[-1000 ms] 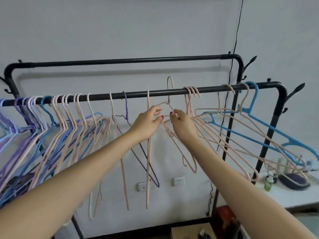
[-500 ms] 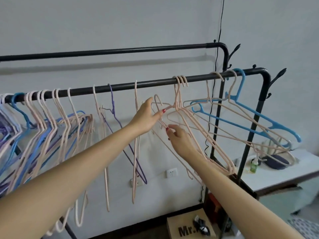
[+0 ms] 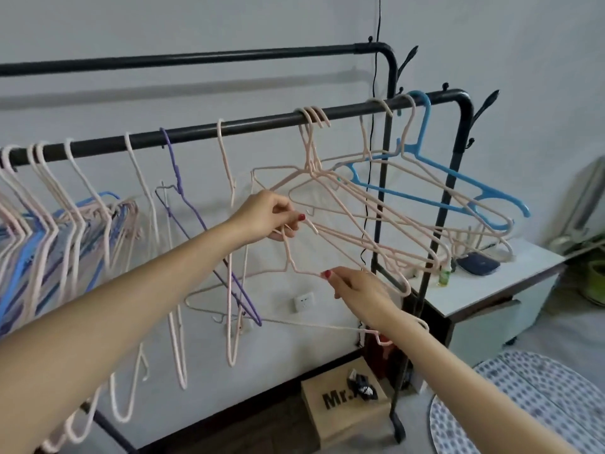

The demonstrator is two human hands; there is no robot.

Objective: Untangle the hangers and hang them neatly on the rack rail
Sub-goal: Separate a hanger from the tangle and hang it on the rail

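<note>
A loose pink hanger (image 3: 289, 257) is off the black front rail (image 3: 248, 127), held below it. My left hand (image 3: 268, 217) pinches its hook end, and my right hand (image 3: 357, 288) grips its shoulder wire lower down. Its bottom bar runs under my right wrist. Just right of my hands, three pink hangers (image 3: 360, 204) hang tangled together from the rail. Further right hangs a blue hanger (image 3: 435, 178) mixed with pink ones. On the left, single pink hangers and a purple hanger (image 3: 183, 198) hang apart, then a dense pink and blue group (image 3: 65, 217).
A second black rail (image 3: 196, 59) runs higher up behind. A white low table (image 3: 501, 283) with a small green bottle and a dark object stands at the right. A cardboard box (image 3: 343, 411) sits on the floor under the rack, beside a dotted rug (image 3: 523, 404).
The pink hanger has come off the rail and dropped lower. My right hand moved down and right along it, my left hand stayed near its hook. The view shifted rightward.
</note>
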